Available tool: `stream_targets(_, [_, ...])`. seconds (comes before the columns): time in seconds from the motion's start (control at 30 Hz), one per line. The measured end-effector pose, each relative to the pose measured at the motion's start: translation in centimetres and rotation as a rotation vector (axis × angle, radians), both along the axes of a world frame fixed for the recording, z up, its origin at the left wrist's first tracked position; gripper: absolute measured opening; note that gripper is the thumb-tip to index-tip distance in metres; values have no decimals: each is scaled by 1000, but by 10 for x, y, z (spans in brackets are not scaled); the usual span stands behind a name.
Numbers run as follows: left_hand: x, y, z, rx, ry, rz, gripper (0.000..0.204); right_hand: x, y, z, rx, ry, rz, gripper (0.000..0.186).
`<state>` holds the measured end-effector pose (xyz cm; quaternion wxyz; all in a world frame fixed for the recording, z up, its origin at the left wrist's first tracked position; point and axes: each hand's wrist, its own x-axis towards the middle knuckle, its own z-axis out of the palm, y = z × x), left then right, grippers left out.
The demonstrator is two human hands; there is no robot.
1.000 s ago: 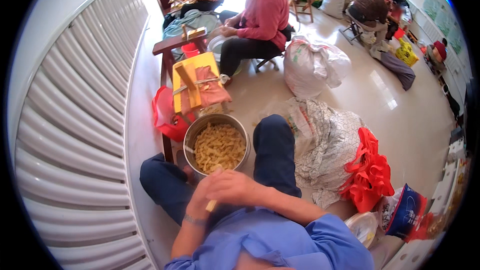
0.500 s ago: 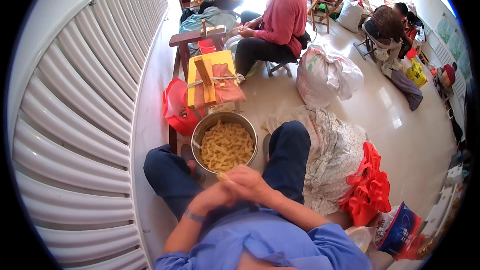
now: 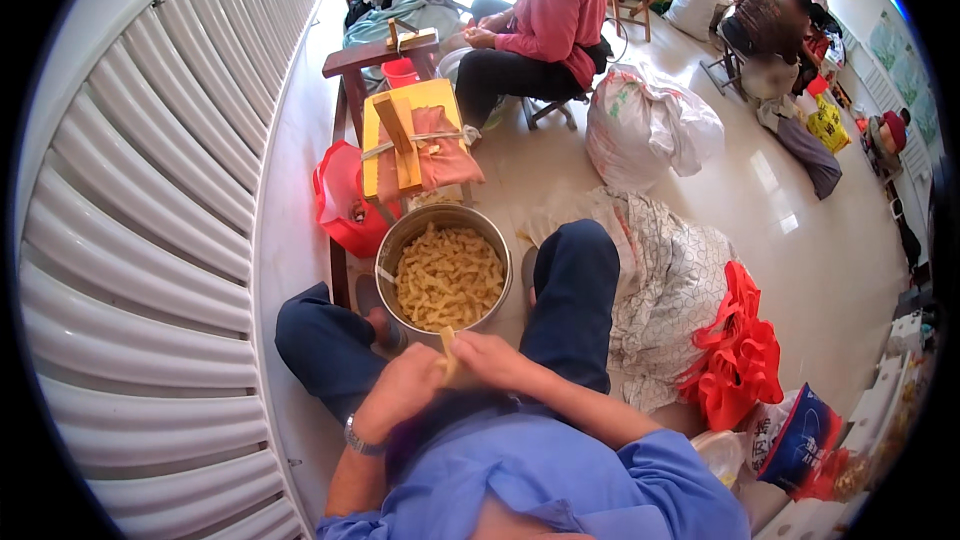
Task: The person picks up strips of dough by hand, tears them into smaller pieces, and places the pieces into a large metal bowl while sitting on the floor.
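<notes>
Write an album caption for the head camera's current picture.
Left hand and right hand grip a pale yellow strip near a round metal pot of similarly coloured pieces.

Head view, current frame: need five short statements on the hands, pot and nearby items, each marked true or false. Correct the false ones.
1. The left hand and right hand both hold one yellow strip. True.
2. The metal pot is empty. False: it holds many pale yellow pieces.
3. The watch is on the right wrist. False: it is on the left wrist.
4. A red bag is left of the pot in the picture. True.
5. The red fabric bundle lies at the person's left. False: it is at the right.
</notes>
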<state>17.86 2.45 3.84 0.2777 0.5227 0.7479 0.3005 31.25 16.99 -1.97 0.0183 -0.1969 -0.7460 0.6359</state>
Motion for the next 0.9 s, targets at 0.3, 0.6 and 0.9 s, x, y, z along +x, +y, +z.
stream_targets(0.3, [2, 2, -9, 165, 45, -59, 16, 1, 9, -9, -828, -219, 153, 27])
stream_targets(0.6, [3, 7, -18, 29, -223, 107, 19, 3, 17, 26, -288, -284, 158, 40])
stream_targets(0.9, [-5, 0, -27, 118, -1417, 418, 37, 6, 19, 33, 117, 187, 55, 30])
